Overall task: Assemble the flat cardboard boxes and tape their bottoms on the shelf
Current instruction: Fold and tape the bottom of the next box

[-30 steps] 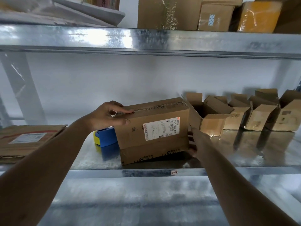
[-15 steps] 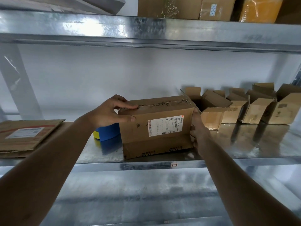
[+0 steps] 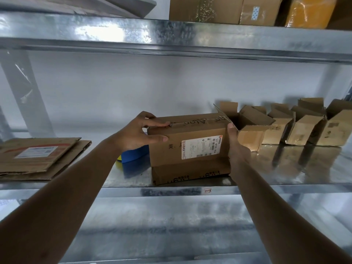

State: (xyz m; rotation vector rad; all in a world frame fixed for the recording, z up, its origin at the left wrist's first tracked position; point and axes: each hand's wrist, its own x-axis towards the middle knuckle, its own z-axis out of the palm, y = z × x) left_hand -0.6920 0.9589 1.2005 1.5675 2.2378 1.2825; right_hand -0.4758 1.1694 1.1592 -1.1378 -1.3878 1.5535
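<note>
Hands grip a cardboard box (image 3: 188, 147) from both ends on a metal shelf (image 3: 285, 174). Left hand (image 3: 137, 134) curls over the box's upper left corner, its fingers (image 3: 160, 124) stretched along the seamed top and its thumb (image 3: 156, 138) pressed on the front face. Right hand (image 3: 237, 147) clasps the box's right end, its thumb (image 3: 231, 128) at the top front edge; its other fingers are hidden behind the box. The box stands at the shelf's front edge, white label (image 3: 200, 146) facing the camera. A blue tape roll (image 3: 133, 154) sits just left of it, below the left hand. Flat cardboard (image 3: 38, 157) lies at far left; small open boxes (image 3: 297, 128) line the right.
</note>
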